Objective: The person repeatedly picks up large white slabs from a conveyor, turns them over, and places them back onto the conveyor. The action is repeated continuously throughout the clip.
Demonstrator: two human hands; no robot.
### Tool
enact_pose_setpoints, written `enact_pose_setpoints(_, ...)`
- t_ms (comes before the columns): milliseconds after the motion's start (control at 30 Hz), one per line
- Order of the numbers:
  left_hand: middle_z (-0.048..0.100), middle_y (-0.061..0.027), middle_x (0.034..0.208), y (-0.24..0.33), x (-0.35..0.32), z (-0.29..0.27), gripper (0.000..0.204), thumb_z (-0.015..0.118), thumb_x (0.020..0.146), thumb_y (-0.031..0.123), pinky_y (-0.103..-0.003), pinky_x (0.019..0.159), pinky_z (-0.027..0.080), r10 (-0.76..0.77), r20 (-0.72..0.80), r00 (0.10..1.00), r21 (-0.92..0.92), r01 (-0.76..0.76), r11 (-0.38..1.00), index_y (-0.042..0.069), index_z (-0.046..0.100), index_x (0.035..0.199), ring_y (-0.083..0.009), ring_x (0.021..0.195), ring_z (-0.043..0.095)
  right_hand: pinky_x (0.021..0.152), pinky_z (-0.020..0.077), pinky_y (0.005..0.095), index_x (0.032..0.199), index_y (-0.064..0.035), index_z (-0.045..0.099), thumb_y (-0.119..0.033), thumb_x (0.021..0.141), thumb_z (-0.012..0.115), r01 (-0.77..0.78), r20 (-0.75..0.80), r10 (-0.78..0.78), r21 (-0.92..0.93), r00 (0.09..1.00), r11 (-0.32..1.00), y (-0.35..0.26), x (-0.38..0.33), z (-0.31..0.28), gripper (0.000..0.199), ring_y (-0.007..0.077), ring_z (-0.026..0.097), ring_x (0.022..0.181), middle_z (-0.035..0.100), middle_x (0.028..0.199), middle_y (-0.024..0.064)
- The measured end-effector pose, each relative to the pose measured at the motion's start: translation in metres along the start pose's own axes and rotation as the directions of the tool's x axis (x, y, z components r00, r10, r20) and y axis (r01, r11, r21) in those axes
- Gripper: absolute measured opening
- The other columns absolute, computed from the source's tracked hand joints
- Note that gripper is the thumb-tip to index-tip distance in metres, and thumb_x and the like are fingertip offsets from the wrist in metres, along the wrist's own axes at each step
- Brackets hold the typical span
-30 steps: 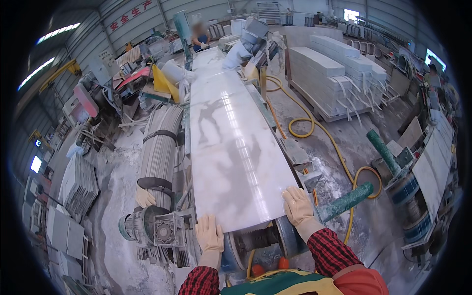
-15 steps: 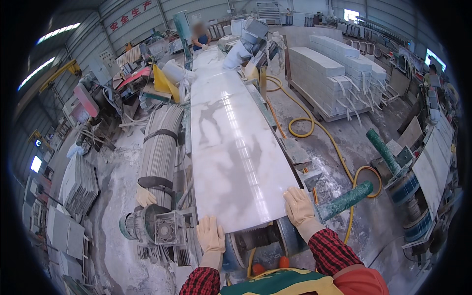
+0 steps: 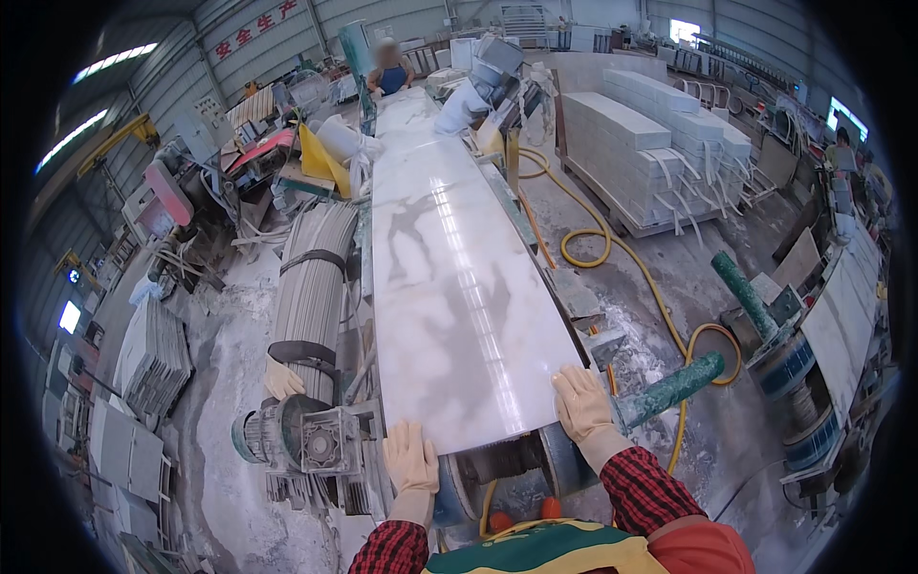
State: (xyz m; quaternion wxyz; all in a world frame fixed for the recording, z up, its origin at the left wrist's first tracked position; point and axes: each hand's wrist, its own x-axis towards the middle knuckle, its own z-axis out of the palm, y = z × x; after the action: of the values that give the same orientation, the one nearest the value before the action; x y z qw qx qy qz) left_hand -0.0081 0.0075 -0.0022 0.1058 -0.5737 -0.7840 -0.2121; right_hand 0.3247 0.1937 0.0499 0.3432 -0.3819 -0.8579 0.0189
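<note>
A long polished white stone slab [image 3: 449, 277] with grey veins lies lengthwise on a machine bed, running away from me. My left hand [image 3: 409, 457], in a pale work glove, grips the slab's near left corner. On the near right corner rests my gloved right hand [image 3: 579, 404], fingers laid over the edge. Both sleeves are red plaid. At the slab's far end stands another person [image 3: 390, 69] in a blue top.
A ribbed grey roller [image 3: 311, 287] and motor gearbox [image 3: 301, 440] sit left of the slab. A yellow hose [image 3: 612, 251] snakes over the wet floor on the right. Green-wrapped rollers [image 3: 669, 387] and stacked white blocks [image 3: 650, 139] stand to the right; slab stacks [image 3: 153, 354] lie left.
Both hands stay on the slab's near corners; the slab's near edge sits almost the same, perhaps slightly nearer to me. Nothing else has visibly moved.
</note>
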Motion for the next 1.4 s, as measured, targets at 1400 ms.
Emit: enact_pose_setpoints(1400,0.062,-0.0232,0.14,0.011,-0.022,-0.017,0.045,0.065,0.096,0.028,-0.058,0.115,0.039,0.066,-0.101,0.993,0.016,-0.065,0.998,0.005,0.064,0.135,-0.0459,0.132,0.054,0.089,0.0463,0.0492,0.114,-0.0056,0.063,-0.014,0.09,0.063,0.03,-0.019,-0.03,0.007,0.999,1.0,-0.013,-0.019,-0.019,0.025,0.0394,0.058,0.099,0.059,0.107,0.0155)
